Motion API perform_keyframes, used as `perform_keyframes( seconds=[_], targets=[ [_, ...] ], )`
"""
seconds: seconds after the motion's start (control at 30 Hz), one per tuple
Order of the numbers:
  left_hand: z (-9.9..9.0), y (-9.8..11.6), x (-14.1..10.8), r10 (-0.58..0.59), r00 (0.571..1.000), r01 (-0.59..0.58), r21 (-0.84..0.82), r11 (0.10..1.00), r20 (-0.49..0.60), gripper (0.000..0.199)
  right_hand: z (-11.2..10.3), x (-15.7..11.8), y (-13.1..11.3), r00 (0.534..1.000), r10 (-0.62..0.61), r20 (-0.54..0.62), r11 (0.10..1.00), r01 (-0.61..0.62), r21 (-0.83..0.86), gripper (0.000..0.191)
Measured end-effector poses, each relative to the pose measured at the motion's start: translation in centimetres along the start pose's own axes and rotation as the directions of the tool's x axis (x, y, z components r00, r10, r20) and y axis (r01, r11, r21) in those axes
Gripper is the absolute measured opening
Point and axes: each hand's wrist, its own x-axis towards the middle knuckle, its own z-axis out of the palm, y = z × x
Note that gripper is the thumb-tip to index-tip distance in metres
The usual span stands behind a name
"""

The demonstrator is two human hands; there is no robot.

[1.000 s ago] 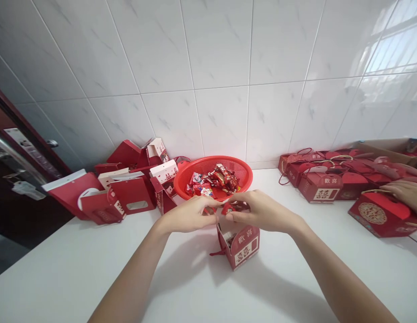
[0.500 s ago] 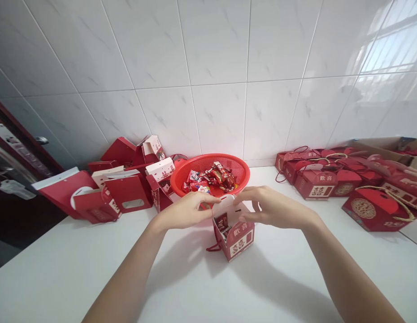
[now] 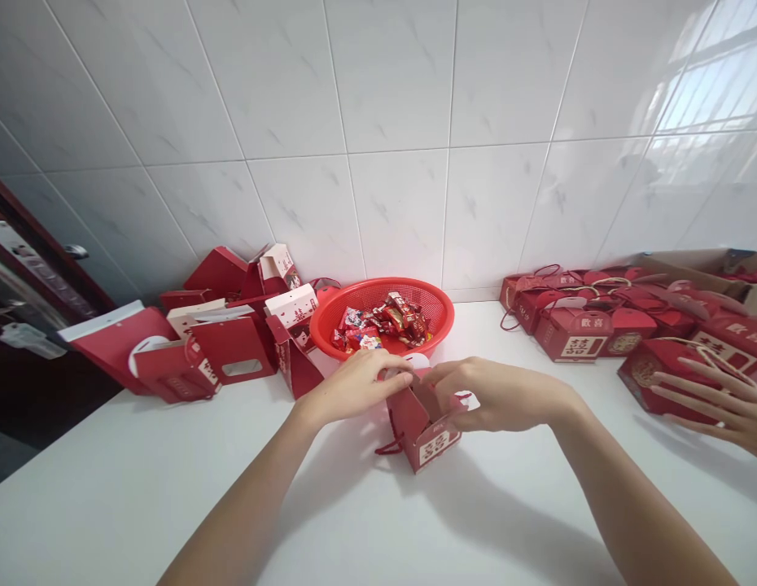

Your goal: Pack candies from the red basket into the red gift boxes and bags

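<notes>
A small red gift box (image 3: 438, 449) with pale characters on its front stands upright on the white table, its flaps partly raised. My left hand (image 3: 361, 389) holds the box's left flap between thumb and fingers. At the right side of the box, my right hand (image 3: 497, 395) is curled with its fingers on the right flap, a bit of red cord and white card showing by its thumb. A red cord (image 3: 389, 448) hangs from the box's left side. My hands and the flaps hide most of the inside.
Behind the box, a red plastic basket (image 3: 443, 317) holds wrapped sweets (image 3: 391, 319). Open red boxes (image 3: 232, 350) stand at left; closed gift boxes (image 3: 577, 334) crowd the right. Another person's hand (image 3: 720, 399) reaches in beside a red box at far right. A cardboard carton (image 3: 675, 264) sits behind.
The side flaps of the box have been bent inward, covering the contents seen before. My right hand has lowered and curled more. The other person's hand has come further in from the right.
</notes>
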Motion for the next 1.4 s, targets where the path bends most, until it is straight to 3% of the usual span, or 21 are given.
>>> perform_keyframes(
  seconds=[0.3, 0.4, 0.53, 0.7, 0.77, 0.9, 1.03, 1.13, 1.3, 1.4],
  targets=[
    [2.4, 0.5, 0.5, 0.026, 0.999, -0.019, 0.161, 0.987, -0.046, 0.029, 0.6, 0.1, 0.4, 0.999, 0.017, 0.039, 1.0, -0.018, 0.014, 0.011],
    [2.9, 0.5, 0.5, -0.024, 0.996, 0.038, 0.17, 0.985, -0.081, 0.036, 0.8, 0.4, 0.6, 0.996, 0.082, -0.039, 0.997, -0.082, -0.004, 0.013],
    [2.7, 0.4, 0.6, -0.075, 0.993, 0.092, 0.188, 0.978, -0.097, 0.022, 1.1, 1.0, 1.1, 0.985, 0.123, -0.122, 0.987, -0.134, -0.086, 0.021],
    [2.1, 0.4, 0.7, -0.059, 0.997, 0.064, 0.121, 0.991, -0.045, 0.048, 1.3, 1.5, 1.5, 0.957, 0.23, -0.179, 0.949, -0.261, -0.179, 0.025],
    [1.9, 0.3, 0.5, -0.073, 0.997, 0.072, 0.088, 0.994, 0.007, 0.048, 1.4, 1.5, 1.9, 0.941, 0.287, -0.181, 0.928, -0.32, -0.192, 0.026],
    [1.5, 0.2, 0.1, -0.098, 0.99, 0.098, 0.005, 0.995, 0.102, 0.032, 1.4, 1.5, 3.2, 0.923, 0.362, -0.13, 0.917, -0.378, -0.125, 0.048],
    [1.3, 0.1, -0.3, -0.189, 0.974, 0.185, 0.044, 0.982, 0.127, 0.03, 1.4, 1.5, 5.0, 0.938, 0.328, -0.108, 0.944, -0.328, 0.027, 0.072],
    [1.4, 0.1, -0.2, -0.221, 0.965, 0.217, 0.041, 0.975, 0.139, 0.028, 1.3, 1.8, 6.0, 0.944, 0.327, -0.045, 0.944, -0.325, 0.061, 0.07],
    [1.7, 0.0, 0.0, -0.248, 0.957, 0.258, -0.051, 0.965, 0.148, 0.028, 1.2, 2.6, 6.8, 0.935, 0.305, 0.181, 0.939, -0.327, 0.105, 0.064],
    [1.8, -0.1, 0.0, -0.28, 0.949, 0.297, -0.116, 0.948, 0.145, 0.031, 1.3, 2.9, 7.3, 0.946, 0.252, 0.203, 0.945, -0.285, 0.158, 0.064]
  ],
)
